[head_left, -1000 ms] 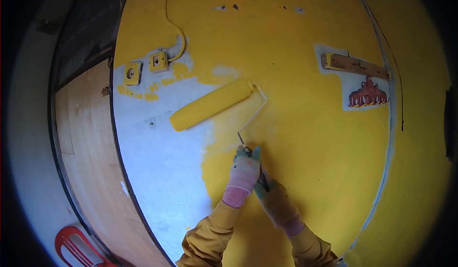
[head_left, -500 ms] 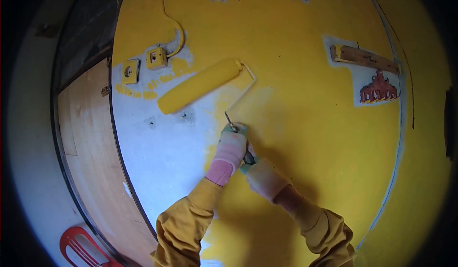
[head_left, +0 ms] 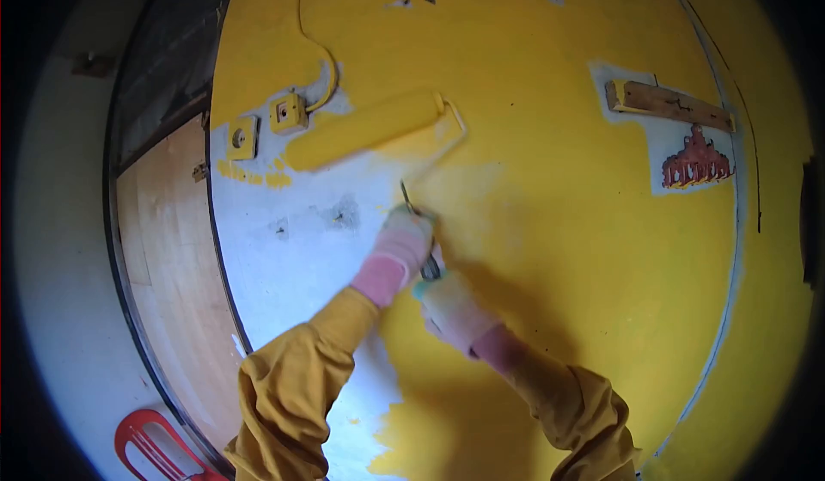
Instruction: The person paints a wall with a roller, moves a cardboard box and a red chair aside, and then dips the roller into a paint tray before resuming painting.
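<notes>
A paint roller (head_left: 365,131) with a yellow-coated sleeve lies tilted against the wall, its right end higher than its left. Its bent wire frame runs down to a handle gripped by both my gloved hands. My left hand (head_left: 402,242) is closed around the upper part of the handle. Lower and to the right, my right hand (head_left: 457,311) is wrapped round the handle's end; a dark bit of handle shows between the two gloves. Yellow paint covers much of the wall (head_left: 593,249), while a pale whitish patch (head_left: 288,287) shows below the roller on the left.
A yellow socket box (head_left: 288,114) with a cable and another socket (head_left: 243,138) sit left of the roller. At right, a wooden strip (head_left: 675,103) is fixed above a reddish crown-like drawing (head_left: 696,161). A wooden door panel (head_left: 176,232) and a red chair (head_left: 155,447) are at left.
The roller has moved up the wall, lies flatter and is blurred by motion. Both my hands have shifted up and left with the handle, still gripping it.
</notes>
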`<state>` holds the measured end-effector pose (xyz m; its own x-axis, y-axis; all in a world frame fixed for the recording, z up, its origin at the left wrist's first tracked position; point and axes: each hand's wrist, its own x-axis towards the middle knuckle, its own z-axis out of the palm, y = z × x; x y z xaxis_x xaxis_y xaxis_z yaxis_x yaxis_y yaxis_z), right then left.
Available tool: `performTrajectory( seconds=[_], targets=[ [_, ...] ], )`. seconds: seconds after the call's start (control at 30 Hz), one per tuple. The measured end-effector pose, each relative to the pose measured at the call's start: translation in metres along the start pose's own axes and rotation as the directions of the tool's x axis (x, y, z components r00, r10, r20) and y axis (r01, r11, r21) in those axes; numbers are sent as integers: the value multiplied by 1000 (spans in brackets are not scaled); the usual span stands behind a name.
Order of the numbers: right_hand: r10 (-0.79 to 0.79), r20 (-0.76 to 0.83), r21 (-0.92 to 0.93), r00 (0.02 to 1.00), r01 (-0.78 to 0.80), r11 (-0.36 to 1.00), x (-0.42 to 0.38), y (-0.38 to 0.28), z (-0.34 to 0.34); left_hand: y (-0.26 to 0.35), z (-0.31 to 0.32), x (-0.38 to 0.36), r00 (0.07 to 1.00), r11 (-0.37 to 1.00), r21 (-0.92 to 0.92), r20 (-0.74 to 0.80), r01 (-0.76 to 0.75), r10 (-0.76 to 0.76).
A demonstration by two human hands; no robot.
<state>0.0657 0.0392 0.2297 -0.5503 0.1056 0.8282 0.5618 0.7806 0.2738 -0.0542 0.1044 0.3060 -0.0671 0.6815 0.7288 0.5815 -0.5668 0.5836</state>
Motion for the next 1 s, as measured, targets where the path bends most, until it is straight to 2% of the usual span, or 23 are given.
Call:
performTrajectory(
  seconds=[0.03, 0.1, 0.2, 0.23, 0.27, 0.3, 0.33, 0.37, 0.4, 0.43, 0.5, 0.53, 0.6, 0.63, 0.67, 0.73, 0.77, 0.8, 0.83, 0.9, 0.93, 0.97, 1.0],
  targets=[
    [14, -52, 52, 999, -12, 999, 11, 8, -2, 23, -14, 2, 993, 997, -53, 99, -56, 61],
    [8, -57, 16, 998, -7, 1000, 23, 21, -9, 50, -18, 11, 996, 990, -126, 79, 57, -47],
    [13, -4, -15, 1000, -14, 1000, -4, 13, -3, 38, 0, -20, 997, 995, -73, 43, 69, -66],
    [26, 42, -17, 999, -25, 1000, -23, 4, 4, 31, 9, -39, 974, 955, -194, 10, 223, -225],
    [31, 44, -8, 999, -30, 1000, -42, -2, 13, 4, 25, -52, 986, 993, -21, -121, 112, -114],
    [-27, 54, -210, 998, 38, 977, -55, -10, 17, 6, 29, -61, 986, 993, -16, -122, 113, -114],
    [-82, 77, -407, 994, 107, 907, -61, -11, 19, 10, 33, -67, 979, 977, -100, -60, 188, -194],
    [-85, 78, -406, 993, 109, 907, -60, -5, 19, 13, 34, -71, 962, 946, -181, 7, 269, -272],
    [-13, 93, -221, 996, 33, 975, -49, 1, 11, -18, 36, -49, 998, 996, -55, -4, -69, 69],
    [55, 119, -36, 991, -51, 998, -36, 9, 2, -19, 30, -30, 997, 996, -53, -4, -76, 76],
    [44, 105, -44, 993, -40, 998, -8, 23, -2, -1, 19, 2, 1000, 962, -274, 18, 2, 3],
    [32, 98, -44, 995, -28, 999, -2, 24, -1, 2, 18, -3, 1000, 962, -275, 17, 7, -3],
    [43, 101, -16, 994, -41, 999, -17, 13, 6, 13, 13, -16, 992, 990, 84, 34, 116, -120],
    [57, 103, 12, 993, -58, 998, -29, 4, 12, 12, 16, -34, 992, 989, 89, 34, 121, -125],
    [56, 103, 19, 993, -59, 998, -47, 0, 28, 8, 24, -60, 990, 979, 153, -30, 138, -135],
    [112, 363, 373, 925, -254, 892, -68, 1, 50, 9, 29, -72, 986, 965, 216, -101, 149, -129],
    [111, 362, 374, 926, -253, 892, -68, 4, 48, 12, 30, -71, 981, 981, 65, -79, 182, -176],
    [58, 177, 217, 982, -96, 971, -58, 4, 28, 15, 31, -70, 974, 973, -84, -46, 216, -220],
    [-36, -1, 20, 999, 36, 999, -47, 8, 13, 26, 27, -61, 975, 973, -82, -43, 214, -218],
    [-84, -49, 30, 995, 85, 996, -19, 24, 1, 52, 10, -37, 961, 928, -253, 42, 274, -273],
    [-125, -94, 51, 988, 130, 990, -12, 26, 1, 41, 8, -31, 960, 927, -252, 39, 277, -276],
    [-127, -95, 55, 987, 132, 990, -16, 21, 4, 21, 9, -22, 985, 967, -190, 60, 169, -161],
    [140, 134, 594, 981, -193, 781, -25, 14, 10, 8, 10, -19, 995, 990, -130, 90, 56, -44]
  ],
)
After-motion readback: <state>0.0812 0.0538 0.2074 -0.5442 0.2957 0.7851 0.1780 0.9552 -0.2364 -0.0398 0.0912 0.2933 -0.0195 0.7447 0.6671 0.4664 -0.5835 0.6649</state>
